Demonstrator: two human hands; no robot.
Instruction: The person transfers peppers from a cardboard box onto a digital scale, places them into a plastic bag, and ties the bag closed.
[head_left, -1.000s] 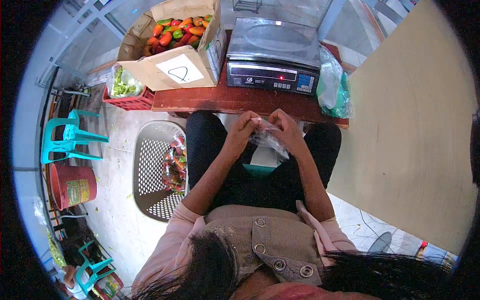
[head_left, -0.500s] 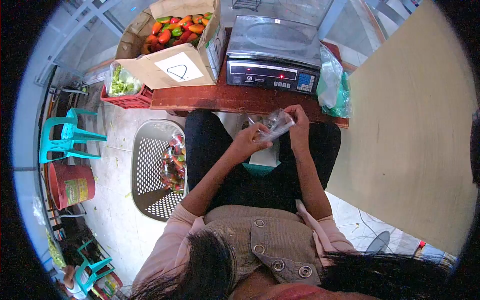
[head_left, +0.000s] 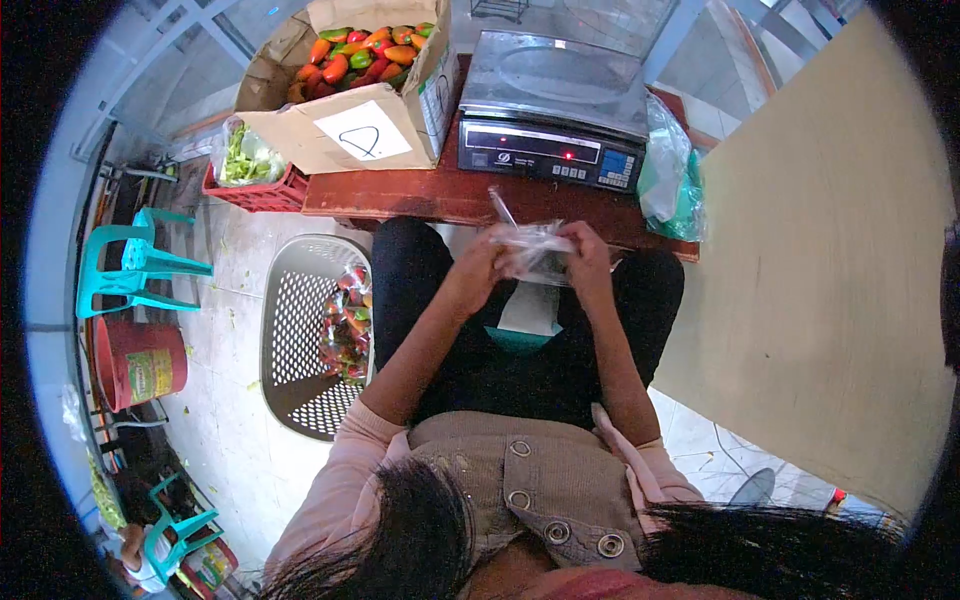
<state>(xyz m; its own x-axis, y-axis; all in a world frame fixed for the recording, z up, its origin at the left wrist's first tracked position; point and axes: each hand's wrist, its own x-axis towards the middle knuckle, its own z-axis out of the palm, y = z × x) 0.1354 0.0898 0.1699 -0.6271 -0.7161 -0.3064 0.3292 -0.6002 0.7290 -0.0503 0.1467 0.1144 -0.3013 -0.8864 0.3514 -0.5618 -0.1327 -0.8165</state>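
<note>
A clear plastic bag [head_left: 538,243] is stretched between my two hands above my lap, a little blurred by motion. My left hand [head_left: 482,266] is closed on the bag's left side, where a thin strip of plastic sticks up. My right hand [head_left: 588,258] pinches its right side. Below the bag, between my thighs, lies a pale paper-like piece [head_left: 530,310] with a green edge. In front of my hands stands a digital scale [head_left: 550,110], its pan bare, on a red-brown wooden table [head_left: 400,200].
A cardboard box [head_left: 290,140] of red, orange and green peppers [head_left: 365,60] stands left of the scale. Plastic bags [head_left: 668,175] hang at the right. On the floor, a perforated basket [head_left: 290,345] holds bagged peppers [head_left: 346,330]. A wide board [head_left: 800,280] fills the right side.
My hands have come level and slightly apart, with the bag now spread flatter between them. My left hand has risen a little; my right has dropped slightly.
</note>
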